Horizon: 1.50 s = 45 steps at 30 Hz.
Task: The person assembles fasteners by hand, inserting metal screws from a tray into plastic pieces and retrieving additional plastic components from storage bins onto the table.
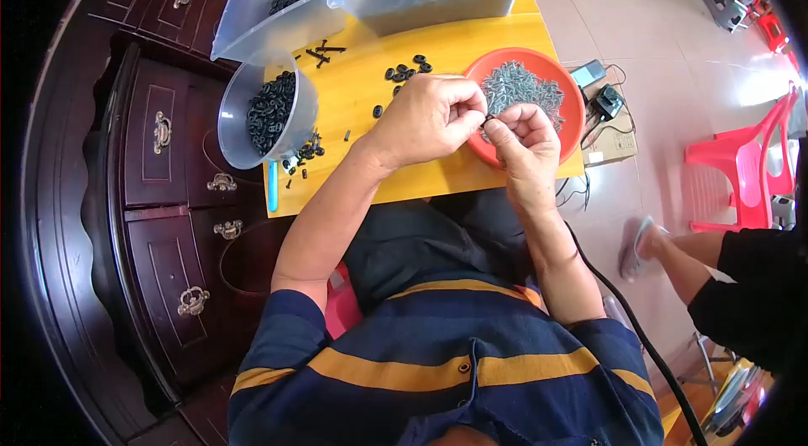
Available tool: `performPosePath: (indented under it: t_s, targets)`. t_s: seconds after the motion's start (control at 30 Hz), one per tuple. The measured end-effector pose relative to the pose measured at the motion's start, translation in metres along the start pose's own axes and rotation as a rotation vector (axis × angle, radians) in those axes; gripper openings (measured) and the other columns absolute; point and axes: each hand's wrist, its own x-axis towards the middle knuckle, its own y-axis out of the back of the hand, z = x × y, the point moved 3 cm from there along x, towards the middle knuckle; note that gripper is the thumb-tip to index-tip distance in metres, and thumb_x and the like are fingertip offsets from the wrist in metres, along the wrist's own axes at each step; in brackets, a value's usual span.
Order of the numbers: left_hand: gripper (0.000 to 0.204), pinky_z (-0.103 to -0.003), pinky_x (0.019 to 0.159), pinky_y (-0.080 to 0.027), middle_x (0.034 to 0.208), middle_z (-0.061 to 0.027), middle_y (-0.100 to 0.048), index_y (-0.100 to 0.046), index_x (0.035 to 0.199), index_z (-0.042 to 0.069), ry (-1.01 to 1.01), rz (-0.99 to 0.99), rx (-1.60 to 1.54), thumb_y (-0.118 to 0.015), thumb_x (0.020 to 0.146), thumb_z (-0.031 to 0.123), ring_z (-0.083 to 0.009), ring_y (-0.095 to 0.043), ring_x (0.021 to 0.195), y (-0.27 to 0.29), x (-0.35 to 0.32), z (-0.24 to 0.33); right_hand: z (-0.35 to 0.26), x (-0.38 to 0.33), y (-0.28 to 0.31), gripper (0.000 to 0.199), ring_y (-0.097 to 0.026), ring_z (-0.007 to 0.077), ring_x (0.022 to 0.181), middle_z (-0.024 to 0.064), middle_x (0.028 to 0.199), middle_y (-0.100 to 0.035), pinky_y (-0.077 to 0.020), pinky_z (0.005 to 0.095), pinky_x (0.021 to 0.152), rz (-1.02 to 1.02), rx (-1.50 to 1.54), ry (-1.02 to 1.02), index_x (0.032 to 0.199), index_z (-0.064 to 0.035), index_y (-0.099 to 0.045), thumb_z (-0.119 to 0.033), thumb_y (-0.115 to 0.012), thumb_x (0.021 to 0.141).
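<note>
Pinching a tiny dark pc (488, 118) btwn the fingertips of my L hand (433, 119) and R hand (528, 143), thumbs pressed to fingers, prob. b/c it's too small for a fuller grip; can't tell its exact shape. It's above the red bowl's (576, 101) left side, likely so the silver screws (518, 86) stay w/in reach. Loose blk rings (401, 71) lie just beyond my L hand on the yellow table (358, 84), presumably for quick picking.
</note>
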Motion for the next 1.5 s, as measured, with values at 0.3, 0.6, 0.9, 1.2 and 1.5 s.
performPosePath:
  t_s: [0.3,0.6,0.9,1.2,1.5]
  targets:
    - [0.006,-0.023,0.059,-0.046,0.075,-0.0008,-0.064,-0.070,0.092,0.002,0.167,0.149,-0.123,-0.069,0.085,0.000,-0.0052,-0.055,0.063,0.003,-0.029,-0.023,0.000,0.009,0.010,0.014,-0.050,0.0032,0.061,-0.0011,0.085,-0.065,-0.0377,0.0169,0.054,0.060,0.142,-0.126,0.102,-0.0078,-0.059,-0.002,-0.069,0.093]
    - [0.009,-0.044,0.070,-0.056,0.090,-0.0099,-0.067,-0.067,0.097,0.008,0.012,0.107,0.401,-0.065,0.088,0.010,-0.0319,-0.068,0.082,-0.046,-0.074,-0.051,0.011,0.012,0.019,0.023,-0.053,0.0059,0.072,0.0022,0.104,-0.066,-0.0412,0.0187,0.057,0.067,0.531,-0.347,0.113,-0.0155,-0.058,-0.009,-0.070,0.094]
    - [0.014,-0.035,0.064,-0.055,0.088,-0.0101,-0.067,-0.070,0.098,0.005,0.015,0.256,0.195,-0.074,0.085,0.006,-0.0265,-0.067,0.070,-0.038,-0.064,-0.023,0.015,0.013,0.022,0.025,-0.059,0.0117,0.081,0.0034,0.105,-0.067,-0.0492,0.0246,0.068,0.050,0.710,-0.379,0.116,-0.0143,-0.059,-0.008,-0.070,0.094]
    - [0.021,-0.033,0.064,-0.055,0.089,-0.0107,-0.068,-0.072,0.104,0.002,0.000,0.301,-0.079,-0.076,0.083,0.004,-0.0231,-0.068,0.070,-0.065,-0.032,0.011,0.021,0.014,0.023,0.027,-0.065,0.0224,0.106,0.0077,0.111,-0.069,-0.0538,0.0371,0.094,0.010,0.717,-0.299,0.119,-0.0087,-0.060,-0.009,-0.070,0.094]
    - [0.018,-0.037,0.066,-0.055,0.091,-0.0140,-0.069,-0.071,0.099,0.001,-0.129,0.217,0.108,-0.074,0.082,0.004,-0.0295,-0.068,0.072,-0.069,-0.024,0.011,0.019,0.012,0.017,0.024,-0.065,0.0236,0.106,0.0096,0.106,-0.067,-0.0542,0.0369,0.095,0.063,0.665,-0.310,0.118,-0.0086,-0.057,-0.006,-0.066,0.095]
